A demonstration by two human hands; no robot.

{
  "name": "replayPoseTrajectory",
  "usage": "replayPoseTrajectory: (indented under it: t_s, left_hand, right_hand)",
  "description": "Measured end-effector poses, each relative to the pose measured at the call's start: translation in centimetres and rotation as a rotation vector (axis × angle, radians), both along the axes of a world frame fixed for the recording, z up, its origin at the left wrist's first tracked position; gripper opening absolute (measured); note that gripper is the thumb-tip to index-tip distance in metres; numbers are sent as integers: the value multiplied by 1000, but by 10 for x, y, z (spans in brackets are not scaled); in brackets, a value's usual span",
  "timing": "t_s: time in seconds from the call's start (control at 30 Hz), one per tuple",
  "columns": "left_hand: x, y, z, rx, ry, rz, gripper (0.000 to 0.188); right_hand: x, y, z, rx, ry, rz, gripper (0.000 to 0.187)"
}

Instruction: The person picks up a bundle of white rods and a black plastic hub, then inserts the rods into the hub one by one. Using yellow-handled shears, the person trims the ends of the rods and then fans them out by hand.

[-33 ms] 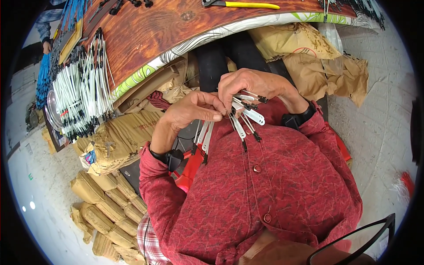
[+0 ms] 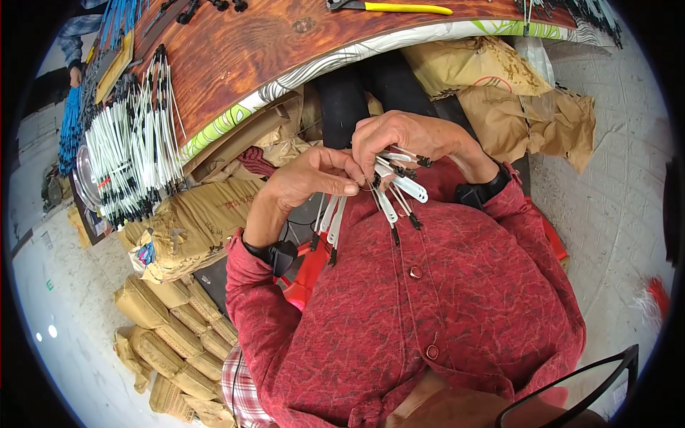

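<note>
Both my hands meet in front of my red shirt over a bunch of white plastic strips with black ends (image 2: 410, 188). Thumb and forefinger of my left hand (image 2: 307, 175) pinch a thin wire (image 2: 367, 182) beside the bunch. More white strips (image 2: 334, 220) stick out below that hand. My right hand (image 2: 403, 135) curls over the bunch from above with bent fingers, and the strips fan out under its palm. The fingertips of both hands nearly touch, and the part of the bunch inside the right fingers is hidden.
A wooden table (image 2: 242, 60) lies ahead, bearing yellow-handled pliers (image 2: 407, 8) and a pile of white rods (image 2: 135, 150). Another person's hand (image 2: 75, 77) is by blue rods (image 2: 70, 128) at far left. Brown paper sacks (image 2: 528, 125) and stacked brown packages (image 2: 175, 324) flank me.
</note>
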State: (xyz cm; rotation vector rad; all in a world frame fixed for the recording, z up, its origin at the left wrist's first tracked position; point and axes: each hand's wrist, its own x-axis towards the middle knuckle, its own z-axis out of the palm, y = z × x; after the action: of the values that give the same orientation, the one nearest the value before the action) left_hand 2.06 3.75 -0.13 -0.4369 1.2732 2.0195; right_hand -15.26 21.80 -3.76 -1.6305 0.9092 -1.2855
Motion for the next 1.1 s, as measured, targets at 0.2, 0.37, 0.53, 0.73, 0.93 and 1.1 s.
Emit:
replayPoseTrajectory:
  t_s: [0.2,0.37,0.53,0.73,0.93,1.1]
  left_hand:
    - [11,5,-13,86,6,174,23]
    - [15,22,-19,194,240,499,16]
    - [19,30,-12,-3,301,567,16]
    - [15,31,3,-151,294,495,20]
    - [12,24,16,-351,468,396,20]
    - [10,16,5,-348,440,389,15]
  right_hand:
    - [-2,-2,-2,-34,-1,-56,22]
    - [-2,-4,-7,-63,-99,-155,21]
    - [-3,-3,-7,25,-127,-147,21]
    - [0,-4,-2,61,-111,-203,24]
    - [5,-6,10,168,-217,-189,26]
    - [6,-10,8,306,-303,-200,23]
